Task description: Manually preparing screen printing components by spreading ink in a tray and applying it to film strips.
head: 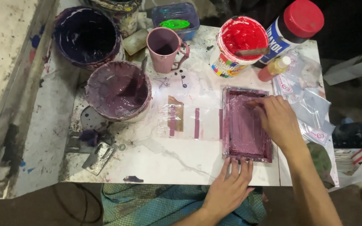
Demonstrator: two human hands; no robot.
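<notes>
A rectangular printing frame [231,125] smeared with purple ink lies flat on the white table [168,163]. My right hand [279,121] reaches into its far right part, fingers closed on a small brown scraper [254,102] that touches the inked screen. Fingers spread, my left hand [231,182] lies flat on the frame's near rim. Just left of the frame sits a clear plastic bag [187,123] printed with purple stripes, with a wooden blade [177,109] on it.
A bucket of mauve paint [118,90], a dark purple bucket [86,35], a pink mug [164,44], a red paint tub [239,42], a red-capped bottle [294,27] and a small bottle [273,69] crowd the far side. A stack of plastic bags [311,111] lies right; a metal scraper [99,157] lies near left.
</notes>
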